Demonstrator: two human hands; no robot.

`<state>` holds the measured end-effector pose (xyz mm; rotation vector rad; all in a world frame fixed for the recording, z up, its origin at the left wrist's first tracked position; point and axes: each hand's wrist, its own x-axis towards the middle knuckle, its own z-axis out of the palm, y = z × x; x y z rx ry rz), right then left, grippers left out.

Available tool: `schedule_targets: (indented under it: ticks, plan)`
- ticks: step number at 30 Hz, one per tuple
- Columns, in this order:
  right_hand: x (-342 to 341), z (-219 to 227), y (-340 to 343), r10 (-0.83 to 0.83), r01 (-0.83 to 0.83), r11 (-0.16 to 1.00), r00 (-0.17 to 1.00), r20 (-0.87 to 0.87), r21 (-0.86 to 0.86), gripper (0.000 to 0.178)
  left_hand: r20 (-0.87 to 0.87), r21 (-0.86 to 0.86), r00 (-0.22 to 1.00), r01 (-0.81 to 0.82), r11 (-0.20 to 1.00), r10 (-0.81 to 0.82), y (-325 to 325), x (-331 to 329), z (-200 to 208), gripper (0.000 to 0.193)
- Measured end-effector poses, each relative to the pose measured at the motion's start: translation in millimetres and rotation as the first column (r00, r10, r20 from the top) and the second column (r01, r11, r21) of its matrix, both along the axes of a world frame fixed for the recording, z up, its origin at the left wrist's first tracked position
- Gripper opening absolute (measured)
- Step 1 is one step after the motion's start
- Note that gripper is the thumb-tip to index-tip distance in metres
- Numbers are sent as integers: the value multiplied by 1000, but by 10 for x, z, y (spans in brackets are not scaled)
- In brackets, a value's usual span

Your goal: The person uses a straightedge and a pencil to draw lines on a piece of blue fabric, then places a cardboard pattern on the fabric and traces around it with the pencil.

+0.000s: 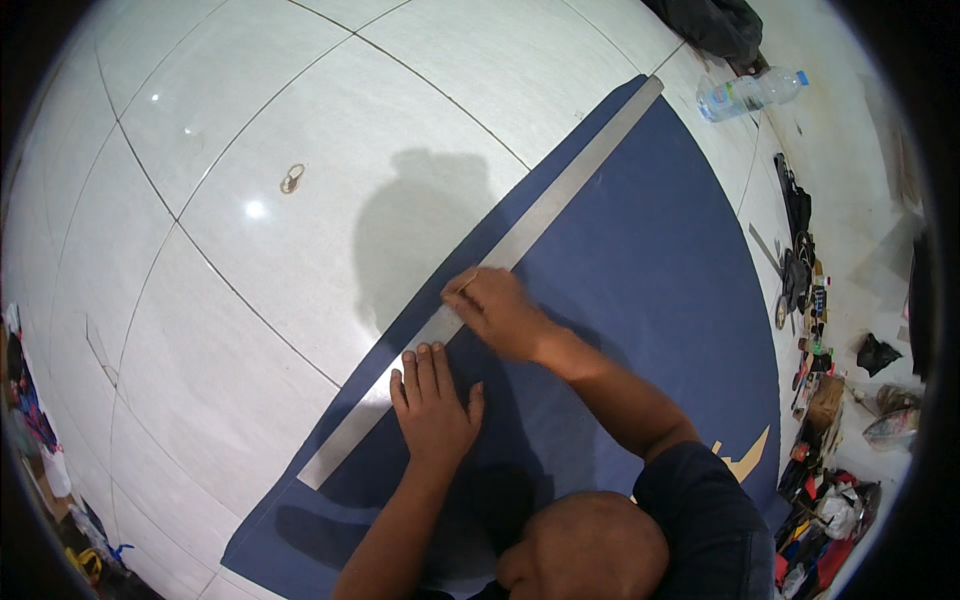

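A wide sheet of dark blue fabric (650, 270) lies spread over the tiled floor. Along its left edge, set slightly in from it, runs a long metal ruler (540, 217) at a slant. My left hand (437, 412) is flat, fingers stretched out, with the fingertips on the ruler's lower half. Farther up the ruler, my right hand (500, 312) is closed in a pinch by its left side. Something thin and light shows at those fingertips, too small to name. My head covers part of the fabric at the bottom.
Tan cut pieces (745, 458) lie on the fabric at lower right. A clear plastic bottle (750, 95) lies beyond its far corner, near a black bag (710, 28). Tools and scraps (815, 400) line the right wall. A small loop (291, 179) sits on the tiles.
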<state>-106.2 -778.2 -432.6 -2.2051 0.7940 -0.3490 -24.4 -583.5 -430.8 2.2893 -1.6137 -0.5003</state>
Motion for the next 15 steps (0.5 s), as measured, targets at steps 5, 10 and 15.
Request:
schedule_targets:
  ticks: [5,10,15]
  plan:
    - [-342,96,-806,-265,244,956,957,-119,-162,26,32,38,999,-19,999,17,-62,12,103,77]
    - [-482,141,-1042,-275,254,954,953,-130,-162,25,28,6,998,-55,998,55,-247,51,217,64]
    - [-279,114,-601,-46,33,990,995,-88,-139,21,95,-167,992,-72,983,88,-738,171,147,43]
